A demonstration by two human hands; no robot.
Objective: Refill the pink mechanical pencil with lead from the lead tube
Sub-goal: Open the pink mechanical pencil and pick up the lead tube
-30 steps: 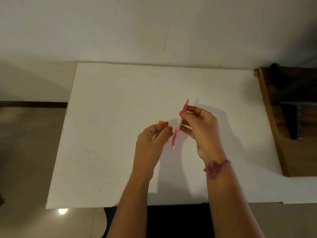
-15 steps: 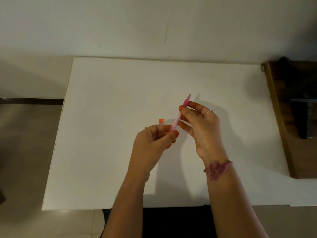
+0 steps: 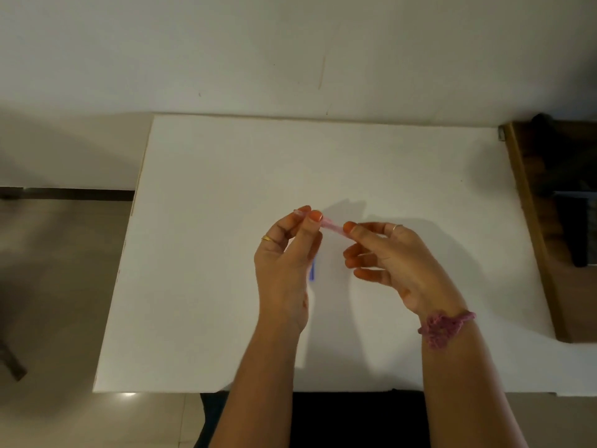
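Pencil (image 3: pixel 332 227) pinched at both ends, left hand (image 3: pixel 286 263) and right hand (image 3: pixel 392 263); blurred. Risk: cap pops free, rolls off table (image 3: pixel 210 253).

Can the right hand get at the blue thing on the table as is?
Probably not yet: the right hand pinches the pink pencil together with the left hand, which partly covers the blue thing.

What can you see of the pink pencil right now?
The pink mechanical pencil shows only a short, blurred, translucent pink plastic section. It lies nearly level above the white table, slanting slightly down to the right. The left hand pinches one end, the right hand pinches the other. Tip, cap and clip are hidden by fingers.
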